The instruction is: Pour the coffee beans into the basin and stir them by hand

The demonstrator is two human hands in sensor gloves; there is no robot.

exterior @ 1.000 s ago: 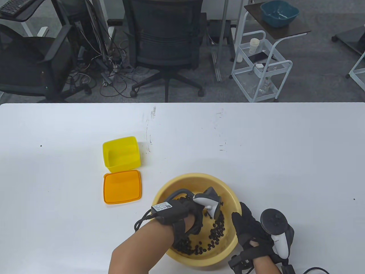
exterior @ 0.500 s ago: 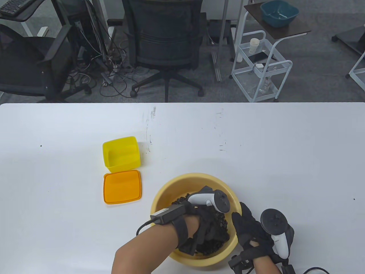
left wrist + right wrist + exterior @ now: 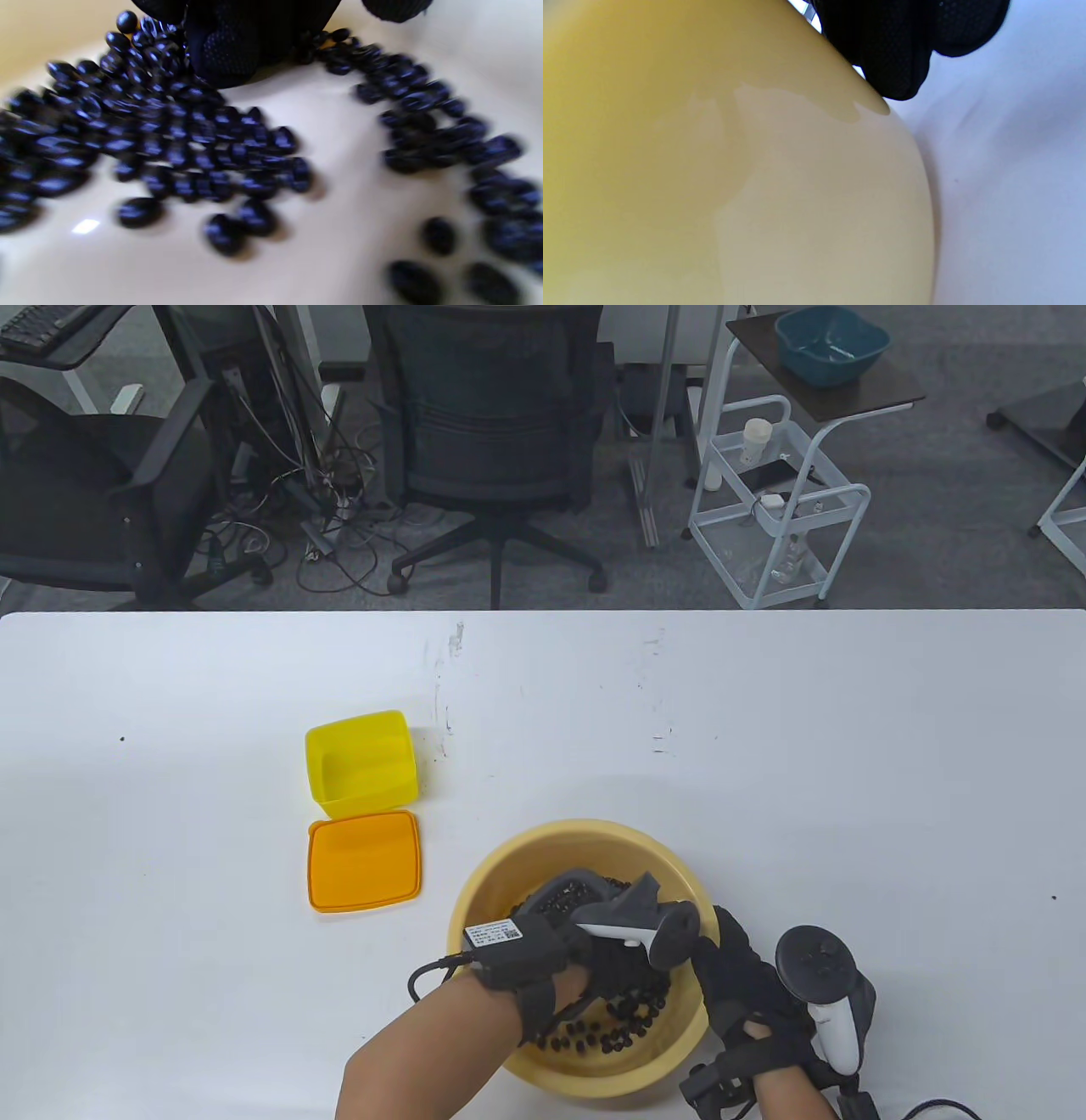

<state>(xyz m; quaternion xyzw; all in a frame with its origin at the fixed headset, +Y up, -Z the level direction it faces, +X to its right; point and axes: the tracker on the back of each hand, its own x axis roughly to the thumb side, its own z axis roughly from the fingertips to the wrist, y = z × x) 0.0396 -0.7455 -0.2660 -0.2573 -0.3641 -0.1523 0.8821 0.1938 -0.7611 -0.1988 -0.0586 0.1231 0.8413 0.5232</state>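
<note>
The round yellow basin (image 3: 585, 825) stands near the table's front edge with dark coffee beans (image 3: 598, 1037) scattered on its floor. My left hand (image 3: 612, 965) is down inside it, and its gloved fingertips (image 3: 225, 55) touch the beans (image 3: 191, 140) on the pale floor of the basin (image 3: 339, 212). Some of the beans are hidden under the hand and its tracker. My right hand (image 3: 734, 976) lies against the outside of the basin's right wall, with its fingers (image 3: 895, 63) at the rim of the basin (image 3: 712, 169).
An empty yellow box (image 3: 361, 763) sits left of and behind the basin, and its orange lid (image 3: 365, 861) lies flat in front of it. The table's far edge runs across mid-view, with office chairs and a cart beyond it.
My left hand has swept round inside the basin, its tracker turning, and the beans have been pushed from a heap into a trail along the front. The right hand has stayed put.
</note>
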